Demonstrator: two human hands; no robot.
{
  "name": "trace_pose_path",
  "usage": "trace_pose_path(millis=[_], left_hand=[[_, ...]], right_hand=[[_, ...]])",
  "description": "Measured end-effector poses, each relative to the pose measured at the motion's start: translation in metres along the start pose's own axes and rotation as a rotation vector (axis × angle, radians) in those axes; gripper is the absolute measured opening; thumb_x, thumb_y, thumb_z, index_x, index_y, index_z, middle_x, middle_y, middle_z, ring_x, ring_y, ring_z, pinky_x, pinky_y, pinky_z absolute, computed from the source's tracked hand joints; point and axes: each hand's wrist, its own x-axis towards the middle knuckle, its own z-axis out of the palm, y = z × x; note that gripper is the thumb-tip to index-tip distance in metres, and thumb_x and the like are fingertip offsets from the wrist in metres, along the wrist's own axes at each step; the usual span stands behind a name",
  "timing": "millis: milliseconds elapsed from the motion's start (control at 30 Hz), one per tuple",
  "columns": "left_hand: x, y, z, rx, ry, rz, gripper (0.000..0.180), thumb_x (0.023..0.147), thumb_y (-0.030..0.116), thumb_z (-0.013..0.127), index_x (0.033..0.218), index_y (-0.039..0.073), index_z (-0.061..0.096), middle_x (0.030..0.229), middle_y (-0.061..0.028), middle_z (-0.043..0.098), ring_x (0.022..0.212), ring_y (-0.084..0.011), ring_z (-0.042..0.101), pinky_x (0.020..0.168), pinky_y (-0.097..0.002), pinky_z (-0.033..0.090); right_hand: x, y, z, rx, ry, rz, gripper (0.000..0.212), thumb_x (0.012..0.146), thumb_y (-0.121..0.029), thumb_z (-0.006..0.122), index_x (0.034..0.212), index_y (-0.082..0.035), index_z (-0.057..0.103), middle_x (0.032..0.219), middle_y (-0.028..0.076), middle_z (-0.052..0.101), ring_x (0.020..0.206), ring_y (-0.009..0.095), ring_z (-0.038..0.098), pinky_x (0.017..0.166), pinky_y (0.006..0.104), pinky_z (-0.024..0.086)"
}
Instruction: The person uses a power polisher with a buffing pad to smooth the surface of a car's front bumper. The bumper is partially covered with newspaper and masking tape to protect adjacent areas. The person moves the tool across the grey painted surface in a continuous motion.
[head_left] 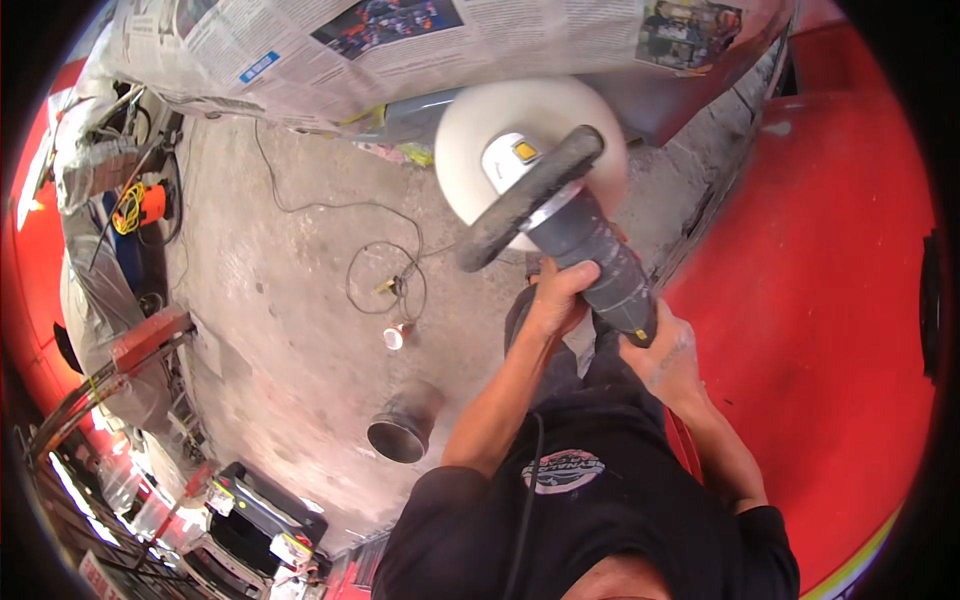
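Black polisher point(603, 258) in hands point(560, 297); long axis diagonal, pad point(575, 125) forward-left

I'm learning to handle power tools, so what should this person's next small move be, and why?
Probably slide the left grip up onto the polisher's black front handle. That handle looks unheld, while the left grip and right grip both hold the body behind it; the white pad reaches the newspaper's lower edge in this view, so steadier control seems wise.
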Motion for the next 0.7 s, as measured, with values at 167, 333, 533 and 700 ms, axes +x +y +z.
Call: trace_pose_path(millis=[167, 333, 533, 700], left_hand=[[-0.013, 0.047, -0.062, 0.051, 0.060, 0.061, 0.078, 0.075, 0.042, 0.080, 0.132, -0.003, 0.051, 0.119, -0.0183, 0.064, 0.107, -0.0337, 0.070, 0.092, -0.0465, 0.059], [-0.020, 0.099, -0.082, 0.045, 0.038, 0.059, 0.083, 0.076, 0.051, 0.077, 0.133, -0.002, 0.050, 0.115, -0.0197, 0.067, 0.106, -0.0347, 0.069, 0.090, -0.0471, 0.059], [-0.020, 0.067, -0.066, -0.034, 0.040, 0.062, 0.078, 0.076, 0.039, 0.081, 0.134, -0.001, 0.048, 0.118, -0.0181, 0.063, 0.106, -0.0335, 0.070, 0.089, -0.0478, 0.060], [-0.021, 0.068, -0.054, -0.087, -0.021, 0.060, 0.077, 0.075, 0.034, 0.082, 0.135, -0.001, 0.049, 0.120, -0.0178, 0.063, 0.106, -0.0330, 0.070, 0.087, -0.0466, 0.061]], right_hand=[[0.028, -0.038, 0.056, -0.071, -0.056, -0.060, 0.047, 0.077, -0.020, 0.076, 0.115, 0.003, 0.059, 0.092, 0.028, 0.071, 0.094, 0.047, 0.069, 0.081, 0.0505, 0.054], [0.050, -0.066, 0.089, -0.127, -0.184, -0.072, 0.050, 0.077, -0.024, 0.078, 0.115, 0.002, 0.057, 0.092, 0.028, 0.070, 0.093, 0.048, 0.068, 0.081, 0.0529, 0.053], [0.018, -0.069, 0.067, -0.077, -0.078, -0.008, 0.050, 0.079, -0.022, 0.078, 0.116, 0.004, 0.057, 0.092, 0.028, 0.070, 0.093, 0.048, 0.068, 0.081, 0.0511, 0.054], [0.007, -0.076, 0.059, -0.046, -0.132, 0.097, 0.053, 0.083, -0.028, 0.075, 0.120, 0.004, 0.055, 0.096, 0.028, 0.071, 0.095, 0.047, 0.068, 0.084, 0.0511, 0.053]])
